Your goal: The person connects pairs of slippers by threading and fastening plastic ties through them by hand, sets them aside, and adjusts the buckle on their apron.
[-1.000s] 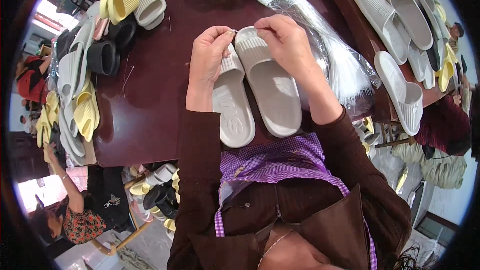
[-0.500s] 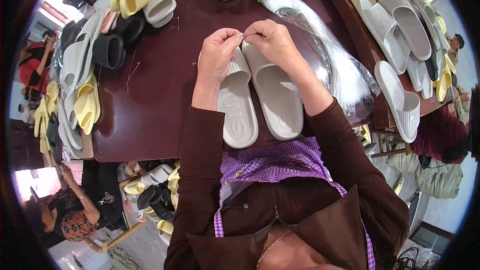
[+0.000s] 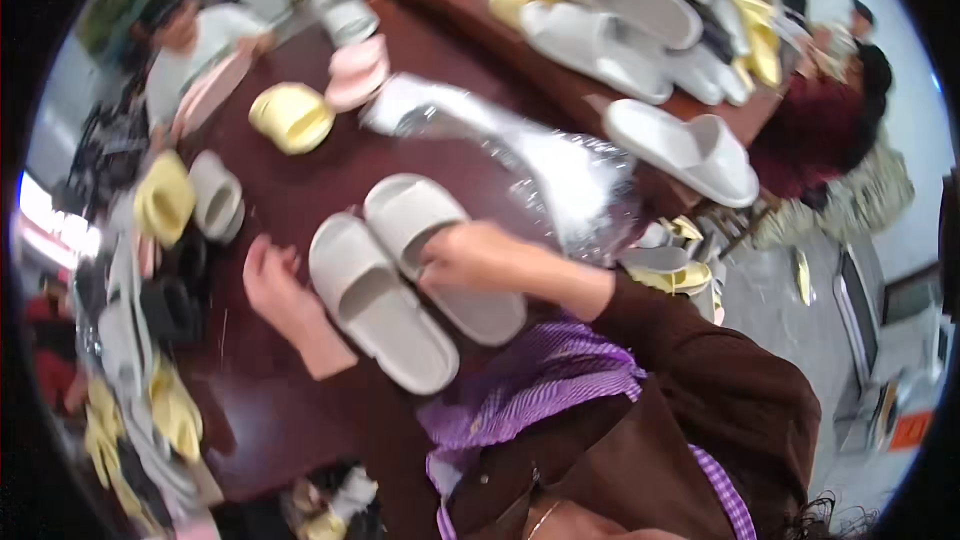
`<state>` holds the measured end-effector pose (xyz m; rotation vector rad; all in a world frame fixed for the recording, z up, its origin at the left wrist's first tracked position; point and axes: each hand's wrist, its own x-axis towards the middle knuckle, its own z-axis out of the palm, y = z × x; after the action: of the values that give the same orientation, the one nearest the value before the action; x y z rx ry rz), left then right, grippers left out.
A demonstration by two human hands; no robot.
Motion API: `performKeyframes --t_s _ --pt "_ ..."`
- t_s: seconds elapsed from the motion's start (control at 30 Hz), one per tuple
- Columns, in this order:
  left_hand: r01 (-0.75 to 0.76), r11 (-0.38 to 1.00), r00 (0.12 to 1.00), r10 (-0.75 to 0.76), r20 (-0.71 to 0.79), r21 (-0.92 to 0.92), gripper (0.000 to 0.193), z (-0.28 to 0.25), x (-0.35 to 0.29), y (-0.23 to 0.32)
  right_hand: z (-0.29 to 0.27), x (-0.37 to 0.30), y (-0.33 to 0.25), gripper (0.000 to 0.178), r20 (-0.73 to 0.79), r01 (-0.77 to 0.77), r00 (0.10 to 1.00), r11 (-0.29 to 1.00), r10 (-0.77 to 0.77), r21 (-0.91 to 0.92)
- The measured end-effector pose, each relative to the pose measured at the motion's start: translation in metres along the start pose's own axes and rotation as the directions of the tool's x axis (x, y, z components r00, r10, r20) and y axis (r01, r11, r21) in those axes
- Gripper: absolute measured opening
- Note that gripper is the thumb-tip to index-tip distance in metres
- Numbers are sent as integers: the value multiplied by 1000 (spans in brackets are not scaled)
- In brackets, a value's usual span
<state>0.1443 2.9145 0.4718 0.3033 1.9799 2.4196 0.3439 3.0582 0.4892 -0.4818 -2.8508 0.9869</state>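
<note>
The pair of grey slippers (image 3: 400, 280) lay on the bench (image 3: 330, 170). The right hand (image 3: 465, 258) gripped the right slipper; the left hand (image 3: 272, 285), loosely open and empty, rested just left of the pair.

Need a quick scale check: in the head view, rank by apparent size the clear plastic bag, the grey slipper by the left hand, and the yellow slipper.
1. clear plastic bag, largest.
2. grey slipper.
3. yellow slipper, smallest, though it lies farther away, so unsure.

The hands no longer meet above the pale grey foam slippers (image 3: 405, 275). The left hand (image 3: 272, 285) now lies apart on the dark red table (image 3: 300, 180). The right hand (image 3: 462, 258) rests across the right-side slipper.
</note>
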Motion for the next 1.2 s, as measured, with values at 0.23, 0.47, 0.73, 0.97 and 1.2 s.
performKeyframes --t_s 0.23,0.47,0.73,0.97,1.2 --pt "153 978 979 -169 111 144 29 -18 27 -62 28 25 -12 43 -48 59 997 998 -58 17" --pt "264 964 957 -263 123 8 32 -15 32 -58 36 61 -7 28 -223 -10 975 990 -22 -138" --pt "305 949 950 -296 101 -79 32 -21 34 -62 -88 64 -12 22 -390 60 886 897 -250 -438" --pt "324 946 940 -318 119 -30 29 -17 31 -64 -217 50 49 18 -565 -256 776 678 -281 -689" --pt "276 961 951 -278 134 29 22 -12 30 -67 -269 18 174 22 -546 -335 722 476 -425 -813"
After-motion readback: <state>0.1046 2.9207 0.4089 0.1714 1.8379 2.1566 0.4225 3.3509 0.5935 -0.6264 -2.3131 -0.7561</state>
